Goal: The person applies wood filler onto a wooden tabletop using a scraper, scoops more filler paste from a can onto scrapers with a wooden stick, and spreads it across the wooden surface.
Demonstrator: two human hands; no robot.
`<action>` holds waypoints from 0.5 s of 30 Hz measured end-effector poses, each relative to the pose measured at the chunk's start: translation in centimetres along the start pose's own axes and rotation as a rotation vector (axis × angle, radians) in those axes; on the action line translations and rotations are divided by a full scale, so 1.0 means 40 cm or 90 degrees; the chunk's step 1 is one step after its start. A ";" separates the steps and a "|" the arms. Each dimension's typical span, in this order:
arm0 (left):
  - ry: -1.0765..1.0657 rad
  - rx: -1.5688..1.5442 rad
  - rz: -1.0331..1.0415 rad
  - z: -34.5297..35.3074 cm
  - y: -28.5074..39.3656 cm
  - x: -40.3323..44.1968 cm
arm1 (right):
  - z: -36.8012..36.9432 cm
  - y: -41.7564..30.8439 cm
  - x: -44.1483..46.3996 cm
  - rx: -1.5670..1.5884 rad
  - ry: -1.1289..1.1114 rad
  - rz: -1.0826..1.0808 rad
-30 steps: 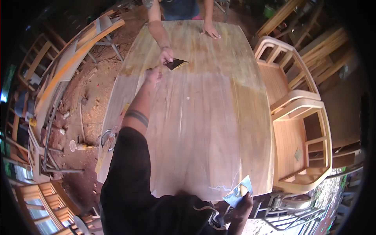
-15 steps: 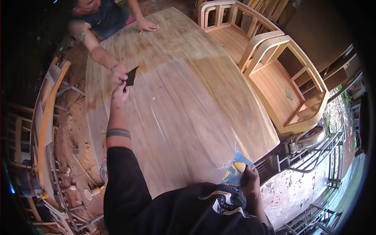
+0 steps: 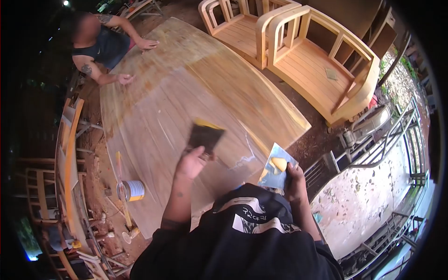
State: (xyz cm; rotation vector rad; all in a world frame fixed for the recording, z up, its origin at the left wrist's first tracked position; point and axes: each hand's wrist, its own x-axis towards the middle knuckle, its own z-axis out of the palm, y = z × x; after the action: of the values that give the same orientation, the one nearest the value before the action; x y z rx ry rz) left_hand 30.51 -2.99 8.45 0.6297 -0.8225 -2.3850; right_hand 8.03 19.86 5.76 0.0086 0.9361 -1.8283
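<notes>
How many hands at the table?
4: wearer's left hand above the table, wearer's right hand by its near edge, co-worker's left hand and co-worker's right hand at the far end.

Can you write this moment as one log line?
left hand: holds flat, yellow-edged black square; right hand: holds flat blue sheet bearing yellow lump; surface: broad brown wooden tabletop; co-worker: at tabletop's far end

Tabletop [image 3: 224,93]: wood, grain showing, pale and matt in one area, yellower and patchy in others; bench [image 3: 308,60]: slatted light wood, looks smooth; square spreader [image 3: 206,135]: dark, matt, blurred, material unclear; paste [image 3: 279,164]: yellow, looks smooth; blue sheet [image 3: 274,178]: smooth, smeared, material unclear; can [image 3: 135,190]: looks metal; shirt [image 3: 186,254]: black cloth, matt, printed
</notes>
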 end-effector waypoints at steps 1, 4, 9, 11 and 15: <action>-0.004 0.060 -0.017 0.064 -0.037 -0.005 | -0.024 -0.008 -0.006 -0.003 -0.001 0.004; 0.002 0.188 0.026 0.184 -0.094 -0.021 | -0.088 -0.033 -0.025 -0.010 -0.016 0.019; -0.036 0.252 0.121 0.310 -0.111 -0.075 | -0.148 -0.087 -0.066 0.040 -0.008 0.002; -0.035 0.211 0.078 0.318 -0.151 -0.085 | -0.168 -0.100 -0.074 0.067 -0.023 0.000; -0.024 0.181 0.053 0.400 -0.217 -0.087 | -0.174 -0.135 -0.083 0.090 -0.017 -0.023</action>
State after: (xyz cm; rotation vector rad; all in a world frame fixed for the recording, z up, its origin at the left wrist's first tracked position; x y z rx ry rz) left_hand 21.04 11.60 14.83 0.6472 -1.1931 -2.2308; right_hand 2.56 27.49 5.47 0.0550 0.7912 -1.9200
